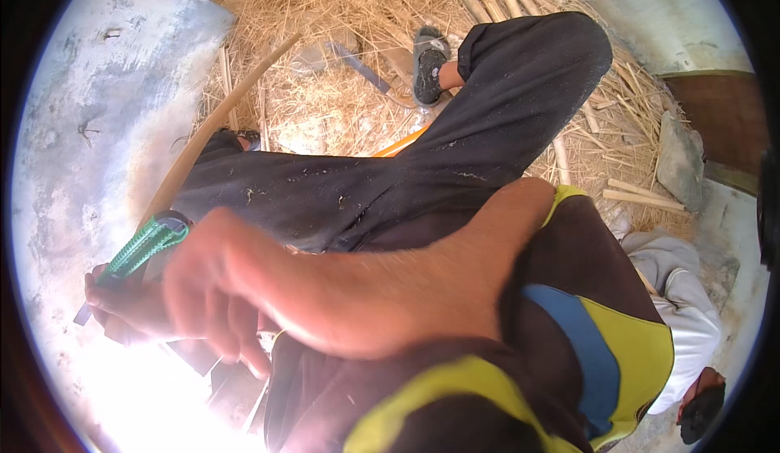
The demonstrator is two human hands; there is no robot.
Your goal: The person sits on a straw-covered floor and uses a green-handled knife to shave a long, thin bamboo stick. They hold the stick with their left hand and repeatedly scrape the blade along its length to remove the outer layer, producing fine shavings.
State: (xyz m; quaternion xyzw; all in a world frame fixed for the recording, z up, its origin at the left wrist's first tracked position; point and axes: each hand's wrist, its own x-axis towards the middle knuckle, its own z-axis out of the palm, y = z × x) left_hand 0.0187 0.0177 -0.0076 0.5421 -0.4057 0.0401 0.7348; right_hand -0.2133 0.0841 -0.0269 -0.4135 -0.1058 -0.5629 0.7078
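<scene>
At the left, my left hand (134,305) is closed round a green ribbed handle-like thing (145,248) with a dark upper end. A short grey strip like a blade pokes out beyond the fingers. One long tan strip of split bamboo or wood (215,124) runs from the green thing up and away past my knee. My right arm reaches across my lap, and my right hand (213,286), blurred, is in front of the left wrist. Its fingers hang down loosely apart, with nothing visible in them. Thin pale strips show below its fingertips, washed out by glare.
Beyond my black-trousered legs (390,185), straw and shavings (325,14) cover the ground. A grey blade-like tool (357,67) lies there. Bare concrete (122,30) spans the left side. A stone slab (681,160) and a person in pale clothing (678,307) are at the right.
</scene>
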